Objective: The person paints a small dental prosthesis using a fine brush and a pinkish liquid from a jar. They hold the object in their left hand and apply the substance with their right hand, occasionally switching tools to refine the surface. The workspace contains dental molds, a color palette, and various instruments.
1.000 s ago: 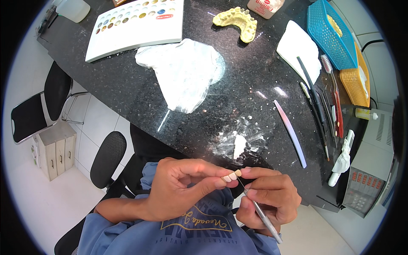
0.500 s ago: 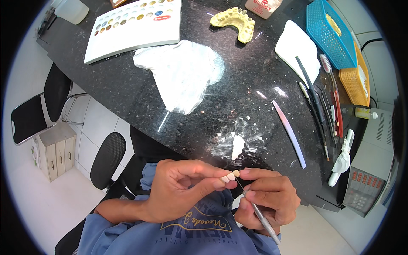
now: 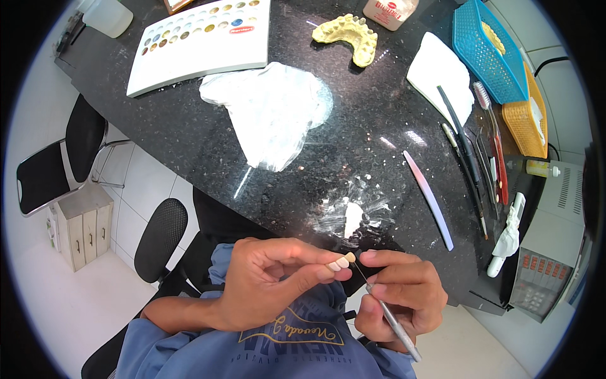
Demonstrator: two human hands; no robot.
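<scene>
Between its thumb and fingertips, my left hand [image 3: 268, 278] pinches a small dental bridge [image 3: 341, 262] of several white teeth, the end one yellowish. My right hand [image 3: 407, 294] is closed round the silver handle of a dental carver [image 3: 394, 325]. The carver's thin dark tip points up toward the yellowish end of the bridge; whether it touches is too small to tell. Beyond my hands a patch of white powder [image 3: 352, 218] is smeared on the dark speckled bench [image 3: 284, 202]. Part of the bridge is hidden by my left fingers.
Farther off lie a crumpled plastic bag [image 3: 268, 117], a white palette [image 3: 199, 57] and a yellow dental cast [image 3: 347, 38]. At the right are a nail file [image 3: 429, 199], brushes, a toothbrush [image 3: 492, 139], a folded tissue [image 3: 442, 76], a blue basket [image 3: 489, 57] and a grey machine [image 3: 549, 252].
My right hand and the carver have shifted slightly to the right, and the tip sits a little farther from the bridge. My left hand has stayed nearly still.
</scene>
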